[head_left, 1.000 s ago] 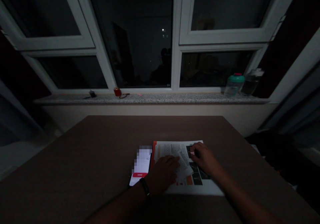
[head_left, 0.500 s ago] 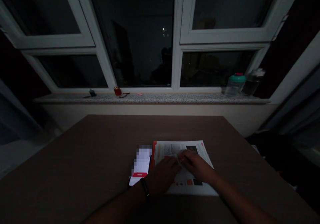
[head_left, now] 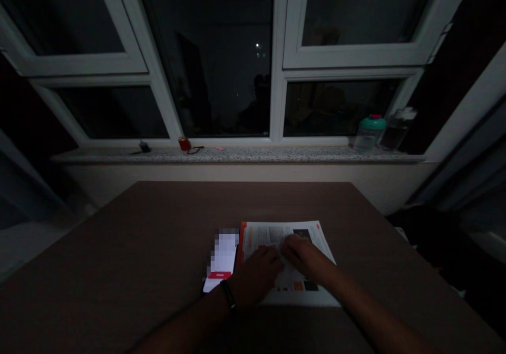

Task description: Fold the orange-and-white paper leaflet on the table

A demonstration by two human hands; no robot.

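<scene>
A book or booklet (head_left: 329,294) with an orange-red spine edge and a printed, illustrated page lies on the table. My left hand (head_left: 258,275), with a dark band at the wrist, rests over its left half with fingers bent inward. My right hand (head_left: 306,256) is over the middle of the page, fingers curled and pressed together. The fingertips of both hands are close to each other. Whatever they may pinch is too small and dark to make out. Beside the book on the left lies a phone (head_left: 223,254) with a lit, partly pixelated screen.
The brown table (head_left: 166,222) stands before a window with a stone sill (head_left: 253,154). On the sill are a green-lidded bottle (head_left: 369,132), another clear bottle (head_left: 396,130), a small red item (head_left: 184,143) and a dark little object (head_left: 144,146). Dark items lie right of the table.
My right hand's fingers have curled in slightly more. The left hand stays almost in place on the page. The whole view has shifted a little.
</scene>
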